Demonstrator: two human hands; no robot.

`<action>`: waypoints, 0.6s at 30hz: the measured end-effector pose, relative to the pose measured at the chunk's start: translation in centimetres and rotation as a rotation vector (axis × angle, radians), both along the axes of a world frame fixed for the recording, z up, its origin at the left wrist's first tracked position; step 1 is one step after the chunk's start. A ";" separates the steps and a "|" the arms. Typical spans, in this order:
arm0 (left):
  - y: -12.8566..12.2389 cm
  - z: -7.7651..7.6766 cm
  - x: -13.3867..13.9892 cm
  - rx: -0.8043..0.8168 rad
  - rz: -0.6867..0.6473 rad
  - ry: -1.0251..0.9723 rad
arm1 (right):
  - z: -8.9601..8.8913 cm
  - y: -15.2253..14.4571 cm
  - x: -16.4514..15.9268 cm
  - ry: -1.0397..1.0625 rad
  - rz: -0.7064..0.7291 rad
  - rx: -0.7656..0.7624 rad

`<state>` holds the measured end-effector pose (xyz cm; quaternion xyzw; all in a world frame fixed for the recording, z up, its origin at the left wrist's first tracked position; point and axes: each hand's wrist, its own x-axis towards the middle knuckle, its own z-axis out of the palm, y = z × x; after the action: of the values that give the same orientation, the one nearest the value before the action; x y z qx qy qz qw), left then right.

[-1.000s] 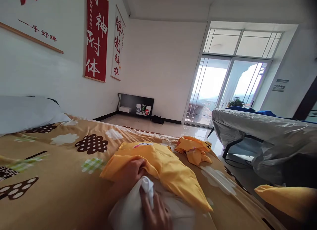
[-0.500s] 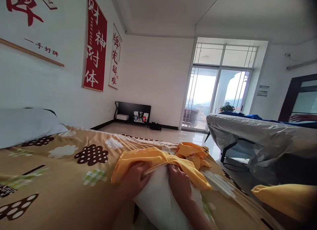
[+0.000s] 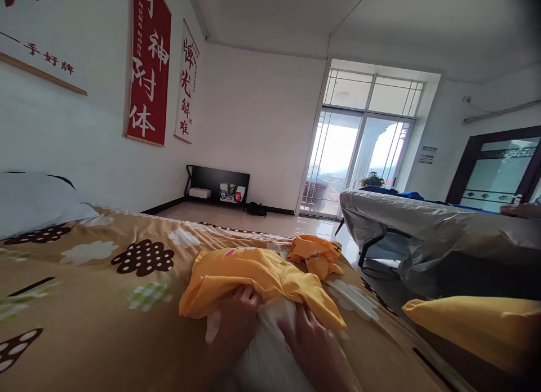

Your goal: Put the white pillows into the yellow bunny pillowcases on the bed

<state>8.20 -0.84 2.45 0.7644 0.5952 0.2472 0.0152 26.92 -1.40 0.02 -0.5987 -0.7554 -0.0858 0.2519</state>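
Pillow (image 3: 270, 344) between 2 hands (image 3: 242, 316)

On the left wall we read 一手好牌 on the near white banner (image 3: 38, 48), 神附体 (its top character cropped) on the red scroll (image 3: 147, 71), 牌光解难 on the far white scroll (image 3: 186, 82), and H on the crumpled yellow cloth (image 3: 316, 255).

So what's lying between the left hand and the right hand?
In the head view, the white pillow lies between the left hand and right hand, with yellow cloth just beyond it.
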 end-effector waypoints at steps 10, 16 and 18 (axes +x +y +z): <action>-0.3 0.8 -0.8 -0.011 0.101 -0.159 | -0.8 -2.9 -1.4 -0.082 0.157 -0.035; -1.6 2.6 -1.1 0.029 -0.022 0.058 | -2.6 -0.4 -8.9 -0.130 0.304 -0.075; -2.0 3.2 -1.0 0.007 -0.012 0.125 | -2.6 0.4 -9.5 -0.176 0.360 -0.010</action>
<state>7.16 -2.81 5.69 0.7820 0.5895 0.2009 -0.0232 17.43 -1.05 -2.61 -0.4454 -0.8698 -0.0879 0.1932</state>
